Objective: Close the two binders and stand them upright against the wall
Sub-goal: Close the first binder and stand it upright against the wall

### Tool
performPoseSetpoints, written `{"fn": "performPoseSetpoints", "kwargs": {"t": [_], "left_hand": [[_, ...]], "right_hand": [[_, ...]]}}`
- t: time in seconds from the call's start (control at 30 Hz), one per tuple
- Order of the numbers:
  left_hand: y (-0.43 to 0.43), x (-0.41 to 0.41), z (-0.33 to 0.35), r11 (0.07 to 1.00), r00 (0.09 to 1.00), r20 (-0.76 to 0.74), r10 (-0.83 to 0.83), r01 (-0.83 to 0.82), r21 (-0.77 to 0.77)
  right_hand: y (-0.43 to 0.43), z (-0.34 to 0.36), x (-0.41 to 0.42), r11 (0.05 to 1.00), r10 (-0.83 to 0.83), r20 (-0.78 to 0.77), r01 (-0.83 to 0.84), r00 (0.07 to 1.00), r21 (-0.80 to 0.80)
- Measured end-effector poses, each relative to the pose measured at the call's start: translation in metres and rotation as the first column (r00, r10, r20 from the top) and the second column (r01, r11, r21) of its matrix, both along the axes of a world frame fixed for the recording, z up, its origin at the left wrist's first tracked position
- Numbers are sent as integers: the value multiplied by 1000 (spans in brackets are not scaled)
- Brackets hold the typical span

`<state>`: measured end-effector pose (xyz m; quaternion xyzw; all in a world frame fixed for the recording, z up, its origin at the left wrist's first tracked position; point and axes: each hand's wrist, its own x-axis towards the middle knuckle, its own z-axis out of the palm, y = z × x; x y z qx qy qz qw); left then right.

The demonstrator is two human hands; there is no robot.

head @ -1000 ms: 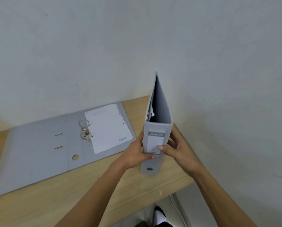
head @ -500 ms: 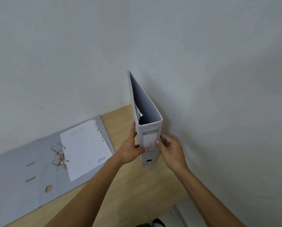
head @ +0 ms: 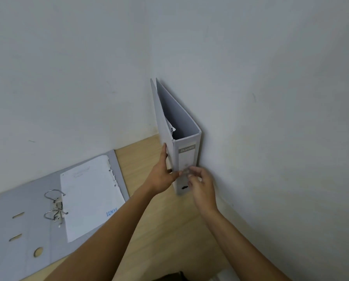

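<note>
A closed grey binder (head: 186, 157) stands upright on the wooden desk (head: 169, 230), in the corner, its right cover close against the right wall (head: 270, 138) and its labelled spine facing me. My left hand (head: 161, 177) grips it, fingers along the left cover and thumb on the spine. My right hand (head: 202, 185) is blurred in front of the lower spine, fingers loosely apart. A second grey binder (head: 27, 199) lies flat and open at the left, with its metal rings (head: 56, 205) open and a white sheet (head: 88, 195) on its right half.
The back wall (head: 68, 78) runs behind the open binder. Bare desk lies between the two binders. The desk's near right edge drops off beside my right forearm.
The upright binder has gone right and back into the corner, against the right wall. My right hand has come off its right side and is now in front of the spine.
</note>
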<state>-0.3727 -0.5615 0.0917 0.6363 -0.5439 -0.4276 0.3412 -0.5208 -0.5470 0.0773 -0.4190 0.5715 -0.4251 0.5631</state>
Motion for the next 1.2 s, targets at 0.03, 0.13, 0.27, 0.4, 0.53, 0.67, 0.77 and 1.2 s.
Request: {"fn": "performPoseSetpoints", "kwargs": {"t": [0.03,0.13,0.27,0.4,0.53,0.67,0.77,1.2], "left_hand": [[-4,-1,0,1000,1000,-2,9,-9,0],[-16,-1,-1,1000,1000,5,28,-28,2],[-29,7,-2,998,998,23,58,-58,-2],[-38,11,-6,993,992,44,118,-118,-2],[-45,12,-8,992,989,73,130,-130,-4],[-43,12,-10,991,988,78,136,-137,7],[-36,15,-6,996,995,51,86,-88,33],[110,73,4,946,978,-66,198,-173,275]], "right_hand": [[-3,0,2,1000,12,9,-12,1000,9],[-8,1,9,999,36,25,-36,999,13],[-16,1,16,996,90,-23,-89,996,14],[-23,2,23,986,162,-58,-160,985,41],[-25,1,22,978,210,-75,-208,975,37],[-28,-1,17,972,233,-69,-230,970,50],[-33,2,13,971,238,-83,-235,968,45],[-4,6,43,851,514,-40,-504,857,147]]}}
